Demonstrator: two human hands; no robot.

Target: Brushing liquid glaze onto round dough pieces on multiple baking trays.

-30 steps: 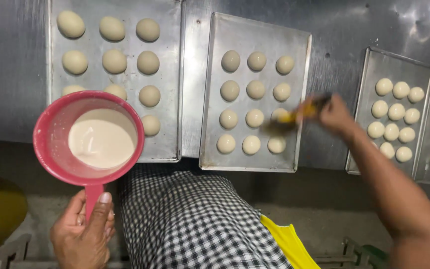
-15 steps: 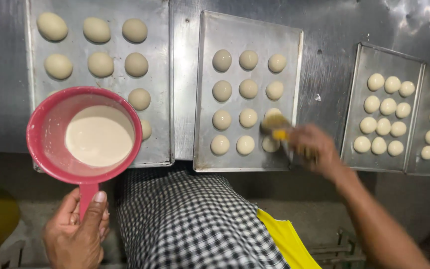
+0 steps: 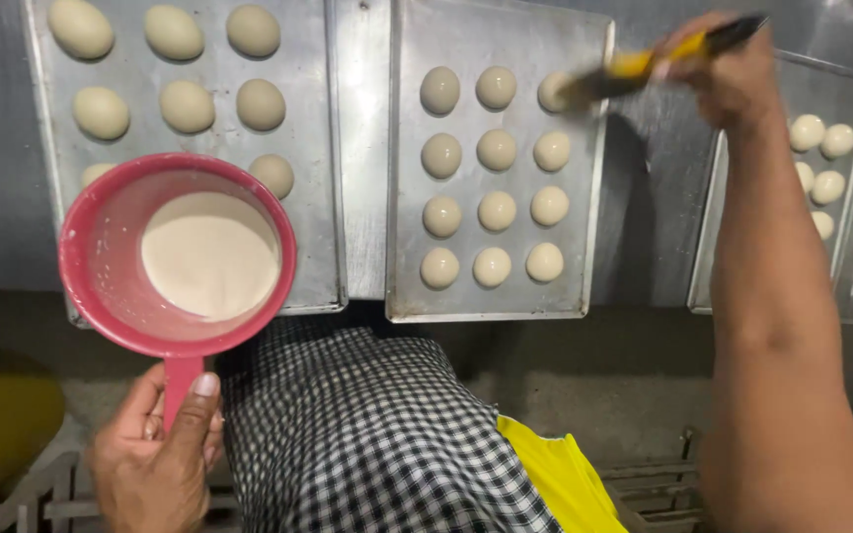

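My left hand point(image 3: 155, 449) grips the handle of a red scoop pan point(image 3: 101, 266) that holds a pale cream liquid point(image 3: 211, 254), held over the near edge of the left tray. My right hand point(image 3: 728, 71) holds a brush point(image 3: 644, 64) with a yellow and black handle; its bristles touch the top right dough ball point(image 3: 555, 91) on the middle metal tray point(image 3: 505, 301). That tray carries several round dough balls in rows of three.
A left metal tray point(image 3: 313, 148) holds larger dough balls, partly hidden by the pan. Right trays point(image 3: 708, 247) carry small white dough balls. All sit on a steel counter point(image 3: 362, 148). A checked cloth point(image 3: 367, 434) and yellow fabric point(image 3: 560, 474) lie below.
My right hand moved the brush from the tray's lower right dough balls up to the top right ball. The red pan stayed nearly still in my left hand.
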